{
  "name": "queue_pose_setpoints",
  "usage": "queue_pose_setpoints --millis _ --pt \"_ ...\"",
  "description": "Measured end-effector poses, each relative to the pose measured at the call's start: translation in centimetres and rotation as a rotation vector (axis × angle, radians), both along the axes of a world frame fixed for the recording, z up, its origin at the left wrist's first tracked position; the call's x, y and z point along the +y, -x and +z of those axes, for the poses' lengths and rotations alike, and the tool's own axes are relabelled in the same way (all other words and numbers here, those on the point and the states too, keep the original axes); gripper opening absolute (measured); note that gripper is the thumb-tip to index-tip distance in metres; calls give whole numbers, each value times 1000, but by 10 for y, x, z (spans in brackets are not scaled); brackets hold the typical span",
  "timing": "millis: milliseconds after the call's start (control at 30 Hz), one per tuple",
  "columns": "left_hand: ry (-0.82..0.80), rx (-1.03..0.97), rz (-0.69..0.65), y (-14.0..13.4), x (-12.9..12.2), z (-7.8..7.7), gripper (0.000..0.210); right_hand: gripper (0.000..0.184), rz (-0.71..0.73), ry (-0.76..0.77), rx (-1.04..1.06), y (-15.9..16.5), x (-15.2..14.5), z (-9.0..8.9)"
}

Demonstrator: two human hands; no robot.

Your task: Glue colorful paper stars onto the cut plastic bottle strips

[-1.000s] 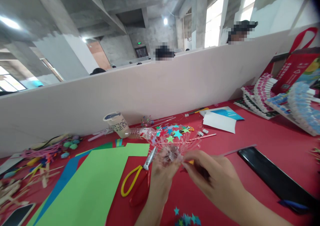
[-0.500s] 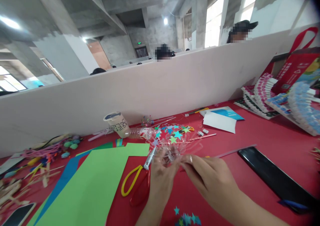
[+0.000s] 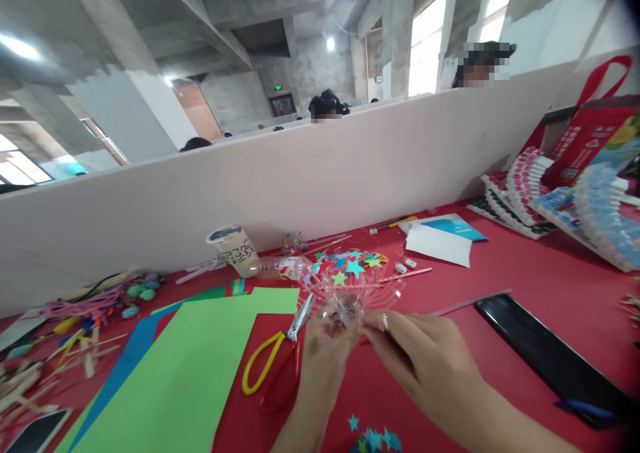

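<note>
Both hands meet at a clear plastic bottle piece (image 3: 346,311) cut into thin strips that fan out away from me. Coloured paper stars, among them a blue star (image 3: 355,267) and a green star (image 3: 340,278), sit among the strips. My left hand (image 3: 327,339) is curled around the near end of the piece. From the other side my right hand (image 3: 420,346) pinches at the same end, its fingertips partly hidden. Scissors (image 3: 270,356) with yellow and red handles lie just left of my left hand. Loose small stars (image 3: 375,438) are piled near the front edge.
Green paper sheets (image 3: 175,366) spread on the left, beside craft sticks (image 3: 90,356). A paper cup (image 3: 233,253) and a plastic bottle (image 3: 280,267) stand and lie near the white partition (image 3: 300,179). On the right lie a black case (image 3: 545,353) and white paper (image 3: 439,245).
The strips and stars of the bottle piece have shifted and turned slightly in my grip. Both hands stay in almost the same place.
</note>
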State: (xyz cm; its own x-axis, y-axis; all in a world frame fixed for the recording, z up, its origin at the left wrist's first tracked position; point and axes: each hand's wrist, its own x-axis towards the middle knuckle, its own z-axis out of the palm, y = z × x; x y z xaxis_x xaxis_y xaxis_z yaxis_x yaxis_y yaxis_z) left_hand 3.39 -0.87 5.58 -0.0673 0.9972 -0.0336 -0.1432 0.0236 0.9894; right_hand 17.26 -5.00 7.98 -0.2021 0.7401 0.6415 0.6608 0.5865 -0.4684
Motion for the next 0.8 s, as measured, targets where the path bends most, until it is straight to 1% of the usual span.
queue_pose_setpoints --millis 67,133,267,400,467,600,700,800 --pt "16 -25 -90 0 -3 5 26 16 -16 -1 0 -2 2 1" --pt "27 -64 -137 0 -6 10 26 14 -32 -8 14 -3 4 2" --pt "3 -67 -107 -1 -8 14 17 15 -46 -4 71 -8 4 10" --pt "-6 -91 -147 -2 -6 11 13 11 -33 33 102 -13 3 15" --pt "-11 -130 -154 -3 -5 11 13 9 -23 57 77 -13 3 15" --pt "24 -217 -166 -4 -5 14 10 12 4 159 42 -11 7 11" --pt "42 -268 -186 -6 -6 15 10 15 22 152 91 -9 8 9" --pt "19 -282 -210 -7 -11 15 11 19 46 167 129 -8 6 10"
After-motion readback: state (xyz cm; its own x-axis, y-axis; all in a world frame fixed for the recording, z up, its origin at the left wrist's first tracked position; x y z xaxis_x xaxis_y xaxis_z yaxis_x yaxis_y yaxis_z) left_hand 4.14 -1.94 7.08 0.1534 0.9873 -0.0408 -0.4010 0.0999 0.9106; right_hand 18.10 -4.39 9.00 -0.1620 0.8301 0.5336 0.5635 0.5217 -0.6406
